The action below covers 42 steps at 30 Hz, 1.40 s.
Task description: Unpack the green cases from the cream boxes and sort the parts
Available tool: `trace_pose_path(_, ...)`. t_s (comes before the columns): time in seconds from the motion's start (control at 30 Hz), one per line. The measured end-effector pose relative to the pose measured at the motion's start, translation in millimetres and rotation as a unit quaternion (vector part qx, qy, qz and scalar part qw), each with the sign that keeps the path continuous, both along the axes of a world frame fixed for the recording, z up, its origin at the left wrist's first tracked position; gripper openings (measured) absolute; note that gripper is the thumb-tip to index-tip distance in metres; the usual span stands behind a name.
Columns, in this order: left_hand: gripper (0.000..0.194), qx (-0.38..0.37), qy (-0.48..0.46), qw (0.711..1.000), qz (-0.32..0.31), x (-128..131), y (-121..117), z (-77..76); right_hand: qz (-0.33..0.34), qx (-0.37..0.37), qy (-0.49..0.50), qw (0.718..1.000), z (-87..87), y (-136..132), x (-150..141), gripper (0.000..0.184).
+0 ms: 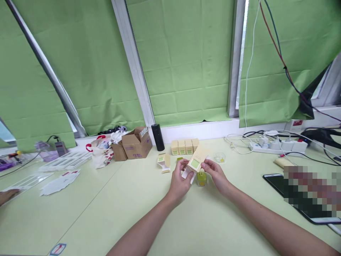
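A small tan cardboard box (199, 156) with a square window is held between my two hands, tilted above the table. My left hand (181, 177) grips its lower left side near the white open flaps. The fingers of my right hand (215, 173) close on its right edge. Just beneath the box stands a green-lidded clear container (201, 179) with something yellow inside. To the left lies another tan box (163, 162) with its flaps open. Behind my hands several matching boxes (182, 147) stand in a row. A clear plastic cup (220, 157) sits to the right, holding something yellow.
A black cylinder (158, 137) and an open brown carton (136, 143) stand at the back, beside a cloth bag (100, 153). On the right are a power strip (279, 146) with cables and a dark tablet (277, 181). Another person's hand (9, 195) rests at far left.
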<state>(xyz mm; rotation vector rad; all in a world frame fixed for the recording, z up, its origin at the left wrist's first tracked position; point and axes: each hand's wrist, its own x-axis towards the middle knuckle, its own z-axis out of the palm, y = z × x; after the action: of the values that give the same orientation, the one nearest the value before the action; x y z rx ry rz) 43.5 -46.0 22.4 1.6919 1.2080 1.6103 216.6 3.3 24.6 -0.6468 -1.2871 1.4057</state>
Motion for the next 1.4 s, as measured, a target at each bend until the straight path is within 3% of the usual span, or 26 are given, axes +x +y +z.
trace_pose_path(0.2, 0.031, 0.004, 0.029, 0.999, 0.030, 0, 1, -2.4, -0.006, -0.006, -0.001, 1.000, -1.2, 1, 0, 0.058)
trace_pose_path(0.43, 0.033, 0.003, 0.064, 0.998, -0.007, -6, -2, -6.0, -0.037, -0.007, -0.020, 0.999, -2.2, 2, 0, 0.056)
trace_pose_path(0.57, 0.036, 0.000, 0.080, 0.997, 0.009, -9, -1, -8.7, -0.040, -0.005, -0.035, 0.999, 0.3, 2, 1, 0.056)
trace_pose_path(1.1, 0.021, 0.002, 0.040, 0.998, 0.048, -2, 2, -3.4, -0.023, -0.029, -0.022, 0.999, -0.6, 1, -3, 0.062)
trace_pose_path(1.3, 0.042, -0.012, 0.036, 0.999, 0.037, -3, 0, -0.7, -0.019, -0.026, -0.022, 0.999, 0.2, 0, -2, 0.061)
trace_pose_path(1.4, 0.042, -0.004, 0.050, 0.999, 0.007, -4, -4, 2.6, -0.023, -0.021, -0.019, 0.999, 0.6, 0, -2, 0.061)
